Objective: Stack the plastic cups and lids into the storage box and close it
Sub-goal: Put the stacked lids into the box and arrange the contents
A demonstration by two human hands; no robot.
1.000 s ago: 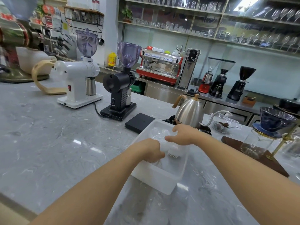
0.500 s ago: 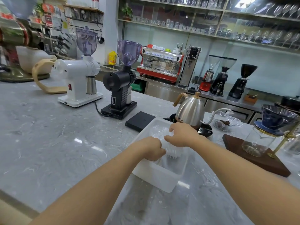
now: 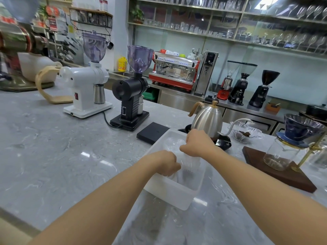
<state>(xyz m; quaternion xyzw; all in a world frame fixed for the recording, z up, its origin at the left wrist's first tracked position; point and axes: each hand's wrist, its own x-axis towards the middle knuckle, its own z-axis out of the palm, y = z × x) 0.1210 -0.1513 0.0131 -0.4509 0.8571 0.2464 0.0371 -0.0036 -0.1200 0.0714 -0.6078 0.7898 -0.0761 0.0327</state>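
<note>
Two hands are working inside the storage box [image 3: 169, 193]: left hand [image 3: 166, 163] and right hand [image 3: 196, 144] are each gripping clear, stacked plastic cups [image 3: 190, 162]. The cups are probably light, thin and slippery, so holding the ribbed sides seems safest.

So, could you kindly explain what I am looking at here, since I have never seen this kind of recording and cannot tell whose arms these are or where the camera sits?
There is no robot. A person wears a wide-angle camera on the head, so you look down along their own two bare arms. Both hands reach into an open, translucent white storage box on a grey marble counter. The left hand is curled round something at the box's near side; I cannot tell what. The right hand grips a stack of clear plastic cups lying inside. More clear plastic sits at the far end. Around the box stand a white grinder, a black grinder, a steel kettle and a glass carafe on a wooden board.
</note>
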